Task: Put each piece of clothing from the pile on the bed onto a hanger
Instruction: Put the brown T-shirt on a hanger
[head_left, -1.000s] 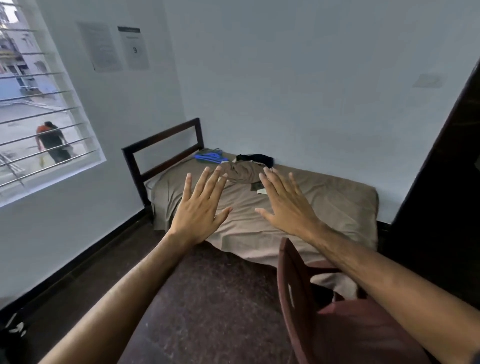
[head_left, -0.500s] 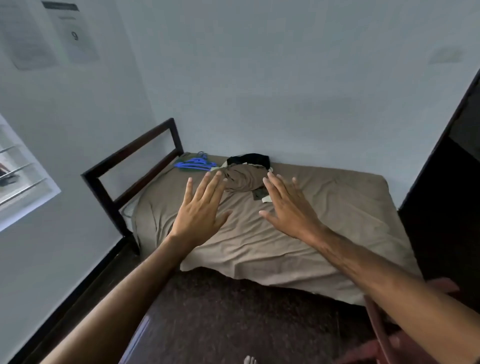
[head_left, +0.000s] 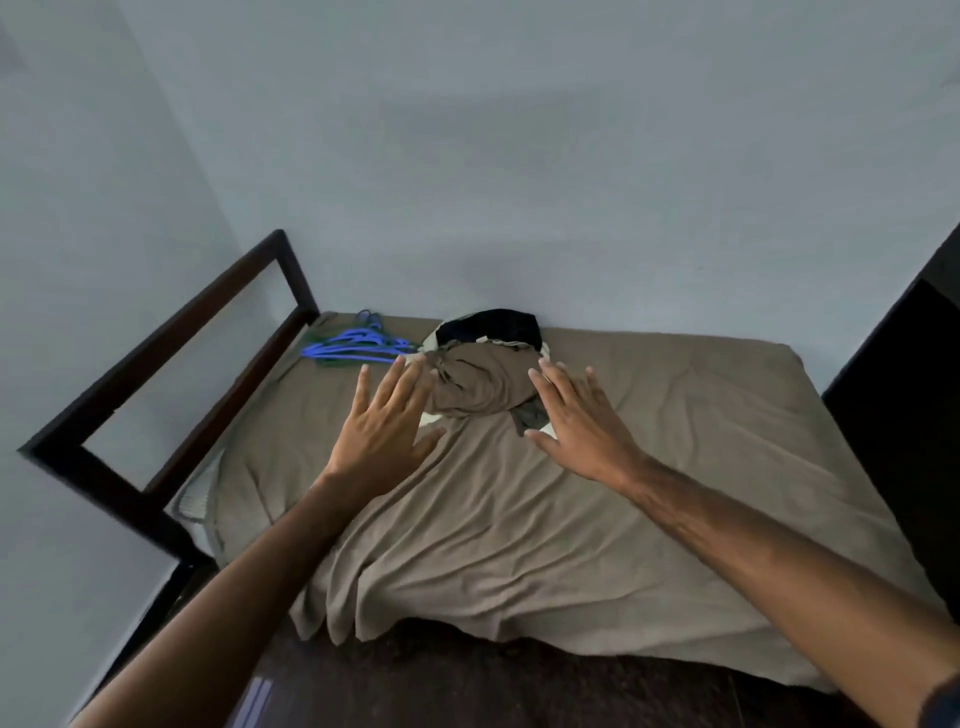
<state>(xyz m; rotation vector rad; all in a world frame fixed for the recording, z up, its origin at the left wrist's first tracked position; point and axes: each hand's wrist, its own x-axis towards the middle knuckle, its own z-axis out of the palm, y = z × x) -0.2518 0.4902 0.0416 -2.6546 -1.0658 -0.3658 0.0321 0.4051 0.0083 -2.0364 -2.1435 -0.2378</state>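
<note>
Pale walls (head_left: 519, 156) meet behind a bed (head_left: 571, 519) under a wrinkled tan sheet, with a dark frame (head_left: 171, 364) on its left. At the far edge, the pile (head_left: 483, 374) lies beside blue hangers (head_left: 353, 345); its lower pieces are hidden. Left hand (head_left: 384, 431) and right hand (head_left: 582, 421) hover spread flat and empty, partly covering the pile.

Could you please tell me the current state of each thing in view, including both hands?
left hand: open, fingers spread, holding nothing.
right hand: open, fingers spread, holding nothing.
pile of clothes: crumpled in a heap on the bed, brown garment on top, black one behind; nothing on a hanger yet.
blue hangers: lying flat in a bunch beside the pile, all bare.
bed sheet: wrinkled, draped over the bed's near edge.
</note>
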